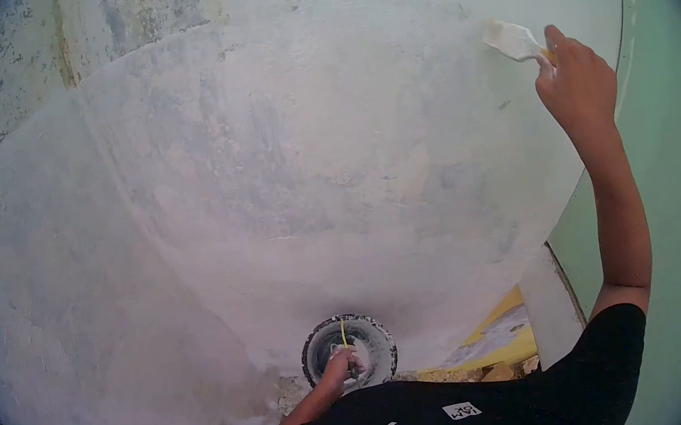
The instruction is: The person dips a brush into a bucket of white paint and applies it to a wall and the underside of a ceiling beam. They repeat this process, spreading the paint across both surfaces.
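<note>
My right hand (580, 82) is raised at the upper right, its fingers closed around the handle of a paintbrush (514, 42). White paint coats the brush, and its bristles point left against the patchy white wall (329, 128). Low in the middle, my left hand (342, 365) is closed on the thin yellow handle of a bucket (386, 346). The bucket has a dark, paint-smeared rim and whitish paint inside. My left fingers partly hide the bucket's contents.
A light green panel (665, 127) borders the wall on the right. Below it lie a yellow and white sheet (494, 334) and some rubble (499, 372) near the floor. Grey, flaking patches (151, 18) mark the wall's upper left.
</note>
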A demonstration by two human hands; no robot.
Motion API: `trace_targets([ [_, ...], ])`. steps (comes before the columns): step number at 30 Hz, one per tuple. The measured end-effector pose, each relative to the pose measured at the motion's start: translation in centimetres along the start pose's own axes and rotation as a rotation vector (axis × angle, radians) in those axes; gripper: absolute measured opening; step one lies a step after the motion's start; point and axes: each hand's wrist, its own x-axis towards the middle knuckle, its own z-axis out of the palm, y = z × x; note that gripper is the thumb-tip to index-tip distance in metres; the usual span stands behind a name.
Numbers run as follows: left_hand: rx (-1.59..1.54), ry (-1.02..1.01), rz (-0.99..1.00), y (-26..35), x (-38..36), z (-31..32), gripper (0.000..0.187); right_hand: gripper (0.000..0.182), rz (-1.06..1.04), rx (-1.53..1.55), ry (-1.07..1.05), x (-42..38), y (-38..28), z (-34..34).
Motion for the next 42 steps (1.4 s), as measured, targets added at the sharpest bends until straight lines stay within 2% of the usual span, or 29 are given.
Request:
trace_targets([
  [1,0.012,-0.001,0.007,0.2,-0.1,-0.1,0.033,0.041,-0.002,0.004,-0.003,0.8,-1.1,-0.3],
  [3,0.024,0.008,0.013,1.3,-0.4,-0.1,0.034,0.033,-0.052,0.239,-0.036,2.8,-4.0,-1.1],
  [4,0.022,0.006,0.016,0.8,0.1,0.0,0.034,0.033,-0.048,0.251,-0.025,2.2,-4.9,-0.4],
  [6,0.022,0.009,0.012,1.2,0.3,0.0,0.033,0.03,-0.213,0.469,0.147,3.6,-7.7,1.4],
  [8,-0.048,0.015,0.017,0.8,0.9,0.0,0.03,0.026,-0.268,0.543,0.115,4.7,-11.2,2.7],
  [9,-0.076,0.026,-0.018,0.9,1.5,-0.2,0.037,0.026,-0.273,0.547,0.121,5.6,-12.9,3.4],
  [11,-0.091,0.019,-0.008,0.3,2.0,-0.5,0.036,0.02,-0.344,0.746,0.131,7.3,-16.4,5.3],
  [14,-0.053,-0.013,0.028,0.4,2.2,-0.7,0.034,0.018,-0.375,0.718,0.215,7.2,-18.1,5.0],
  [16,-0.122,-0.012,0.028,-1.1,2.1,-0.9,0.025,0.015,-0.357,0.7,0.213,6.0,-17.3,4.0],
  [21,-0.058,-0.023,0.018,-0.8,1.8,0.3,0.018,0.014,-0.267,0.634,0.141,4.2,-11.2,2.4],
  [24,-0.108,-0.011,0.069,-1.0,2.5,1.1,0.014,0.017,-0.243,0.565,0.189,3.3,-7.2,3.3],
  [26,-0.106,-0.033,0.081,-1.9,4.5,0.9,0.013,0.022,-0.156,0.55,0.279,2.5,-3.8,3.5],
  [28,-0.106,-0.044,0.087,-2.7,4.9,0.7,0.012,0.027,-0.083,0.421,0.234,1.9,-0.5,3.7],
  [31,-0.087,-0.031,0.069,-0.6,3.9,1.3,0.011,0.025,-0.046,0.237,0.169,0.7,3.7,3.6],
  [32,-0.076,-0.031,0.05,-0.3,3.9,1.3,0.011,0.025,-0.039,0.231,0.149,0.7,4.4,3.6],
  [34,-0.062,-0.021,0.042,0.9,3.9,1.2,0.011,0.02,0.066,0.13,-0.031,1.6,5.2,4.5],
  [35,-0.086,-0.029,0.006,1.6,3.6,1.1,0.011,0.019,0.034,0.123,0.058,2.1,5.1,6.2],
  [36,-0.079,-0.027,-0.012,2.2,3.3,1.0,0.011,0.019,0.038,0.12,0.04,2.4,5.2,7.4],
  [39,-0.017,-0.026,-0.05,3.5,3.1,0.5,0.012,0.021,0.123,0.046,-0.045,2.7,4.3,8.9],
  [41,-0.069,-0.045,-0.069,3.9,3.6,-0.6,0.015,0.024,0.259,0.103,-0.187,2.9,2.1,10.0],
  [42,-0.072,-0.048,-0.066,3.8,3.8,-1.4,0.015,0.024,0.257,0.101,-0.183,2.4,1.1,10.6],
])
